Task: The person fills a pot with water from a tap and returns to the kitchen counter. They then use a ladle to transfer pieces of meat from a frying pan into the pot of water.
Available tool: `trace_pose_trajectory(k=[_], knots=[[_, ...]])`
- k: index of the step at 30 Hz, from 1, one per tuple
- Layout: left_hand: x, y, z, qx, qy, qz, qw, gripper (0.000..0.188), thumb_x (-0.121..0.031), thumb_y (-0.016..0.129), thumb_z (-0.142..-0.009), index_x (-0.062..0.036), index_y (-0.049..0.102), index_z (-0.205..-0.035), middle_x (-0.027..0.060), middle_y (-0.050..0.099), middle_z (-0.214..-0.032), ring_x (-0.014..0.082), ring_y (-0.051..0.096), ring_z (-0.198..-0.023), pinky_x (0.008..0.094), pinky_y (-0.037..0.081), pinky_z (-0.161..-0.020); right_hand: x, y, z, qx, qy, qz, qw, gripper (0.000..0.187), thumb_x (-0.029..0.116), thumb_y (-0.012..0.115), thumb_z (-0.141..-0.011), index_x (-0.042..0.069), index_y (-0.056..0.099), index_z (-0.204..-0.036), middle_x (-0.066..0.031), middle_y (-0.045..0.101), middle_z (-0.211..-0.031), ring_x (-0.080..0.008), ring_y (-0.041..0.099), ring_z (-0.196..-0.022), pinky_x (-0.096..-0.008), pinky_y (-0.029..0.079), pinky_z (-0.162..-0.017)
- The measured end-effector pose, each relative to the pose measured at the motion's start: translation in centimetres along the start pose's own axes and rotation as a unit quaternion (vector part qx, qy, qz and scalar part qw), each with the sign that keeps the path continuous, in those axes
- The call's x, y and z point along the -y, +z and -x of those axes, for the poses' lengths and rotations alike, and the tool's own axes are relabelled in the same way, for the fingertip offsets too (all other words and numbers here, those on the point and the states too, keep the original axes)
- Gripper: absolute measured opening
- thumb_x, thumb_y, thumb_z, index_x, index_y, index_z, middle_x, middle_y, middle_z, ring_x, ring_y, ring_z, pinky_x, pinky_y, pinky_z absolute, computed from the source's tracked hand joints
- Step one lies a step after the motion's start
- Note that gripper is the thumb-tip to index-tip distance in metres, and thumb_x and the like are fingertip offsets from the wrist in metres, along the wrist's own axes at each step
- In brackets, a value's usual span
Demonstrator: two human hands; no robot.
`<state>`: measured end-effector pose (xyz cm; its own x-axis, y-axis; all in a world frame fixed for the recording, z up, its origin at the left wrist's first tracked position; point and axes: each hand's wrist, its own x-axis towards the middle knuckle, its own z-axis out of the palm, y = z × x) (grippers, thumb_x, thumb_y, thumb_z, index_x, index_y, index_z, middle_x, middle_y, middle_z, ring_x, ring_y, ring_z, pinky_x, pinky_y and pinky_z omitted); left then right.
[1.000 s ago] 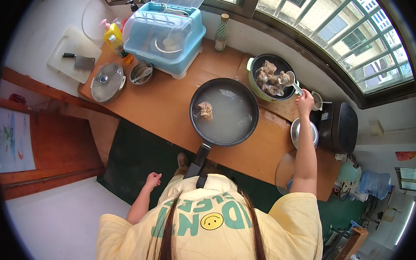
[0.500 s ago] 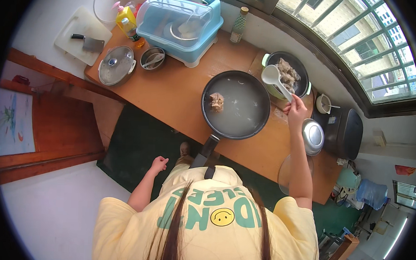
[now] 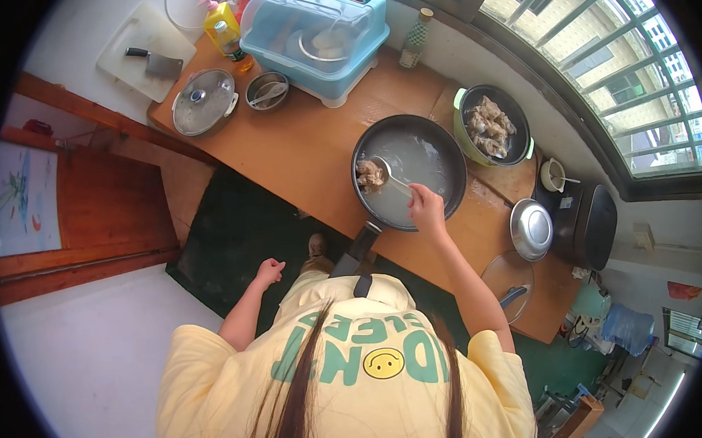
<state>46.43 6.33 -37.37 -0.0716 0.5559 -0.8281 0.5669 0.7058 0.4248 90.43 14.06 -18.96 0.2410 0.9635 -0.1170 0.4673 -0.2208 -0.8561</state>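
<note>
My right hand (image 3: 428, 209) grips the handle of a white ladle (image 3: 390, 174) over the dark frying pan (image 3: 452, 194). The ladle's bowl dips into cloudy liquid (image 3: 420, 163) at the pan's left side, against a clump of meat pieces (image 3: 368, 177). To the right of the pan stands a green pot (image 3: 459, 118) with a dark inside, holding several chunks of cooked meat (image 3: 490, 127). My left hand (image 3: 269, 272) hangs by my side with its fingers curled and nothing in them. The pan's black handle (image 3: 357, 249) points toward my body.
A blue lidded dish box (image 3: 316, 41) and a glass bottle (image 3: 416, 40) stand at the back. Leftward are a small metal bowl (image 3: 266, 91), a lidded pot (image 3: 205, 103) and a cleaver (image 3: 163, 66) on a cutting board (image 3: 135, 41). A metal bowl (image 3: 532, 229) and glass lid (image 3: 513, 273) lie at right.
My right hand has moved left with the ladle, from above the green pot to the frying pan. The ladle's bowl is now down at the meat in the liquid. My left hand stays curled.
</note>
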Motion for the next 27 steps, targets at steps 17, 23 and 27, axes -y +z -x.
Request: trace_pose_trajectory(k=[17, 23, 27], knots=[[-1.3, -0.6, 0.0, 0.002, -0.002, -0.035, 0.999, 0.027, -0.032, 0.058, -0.081, -0.0062, 0.05, -0.08, 0.0043, 0.054, -0.061, 0.0131, 0.052, -0.05, 0.0262, 0.041, -0.044, -4.2, -5.3, 0.6, 0.047, 0.226, -0.406, 0.884, 0.023, 0.008, 0.045, -0.089, -0.005, 0.052, -0.106, -0.005, 0.056, -0.067, -0.0065, 0.049, -0.051, -0.0177, 0.041, -0.046], [-2.4, -0.4, 0.4, 0.011, 0.001, -0.037, 0.999, 0.026, -0.032, 0.058, -0.081, -0.0067, 0.05, -0.08, 0.0041, 0.054, -0.061, 0.0124, 0.051, -0.05, 0.0254, 0.04, -0.044, -4.8, -11.5, 0.2, -0.014, 0.208, -0.442, 0.872, 0.022, 0.006, 0.045, -0.088, -0.005, 0.052, -0.105, -0.0052, 0.056, -0.068, -0.0066, 0.049, -0.051, -0.0172, 0.041, -0.046], [-2.9, -0.1, 0.5, 0.008, 0.003, -0.034, 0.999, 0.026, -0.032, 0.058, -0.081, -0.0067, 0.05, -0.08, 0.0037, 0.054, -0.061, 0.0121, 0.051, -0.049, 0.0251, 0.039, -0.043, -5.1, -17.2, -0.9, -0.079, 0.186, -0.428, 0.881, 0.023, 0.006, 0.046, -0.088, -0.004, 0.051, -0.107, -0.0045, 0.056, -0.069, -0.006, 0.05, -0.052, -0.0165, 0.041, -0.046]])
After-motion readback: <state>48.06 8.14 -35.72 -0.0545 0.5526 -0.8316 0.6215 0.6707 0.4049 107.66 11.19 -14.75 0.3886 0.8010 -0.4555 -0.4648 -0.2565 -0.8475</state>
